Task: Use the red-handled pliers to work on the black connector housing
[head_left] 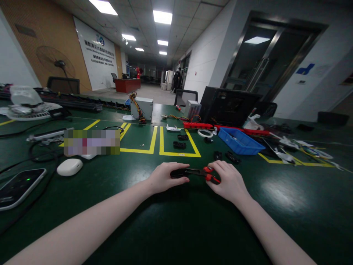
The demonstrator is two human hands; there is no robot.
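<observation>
My right hand (228,180) is wrapped round the red handles of a pair of pliers (198,172), held level over the green table (176,228). The jaws point left and meet a small black part (178,173), whose exact kind I cannot make out. Thumb and fingers of my left hand (164,177) grip that part from the left. Beyond my hands, similar black parts (179,145) lie inside a yellow taped rectangle (180,154), and two more black pieces (233,157) rest near a blue tray (239,141).
On the left lie a white rounded case (70,167), a device with a green light (23,188) and black cables (44,154). Farther back stand a metal power supply (146,108) and a black computer case (228,106). Cables and scraps (286,147) litter the right. A person (177,79) stands far off.
</observation>
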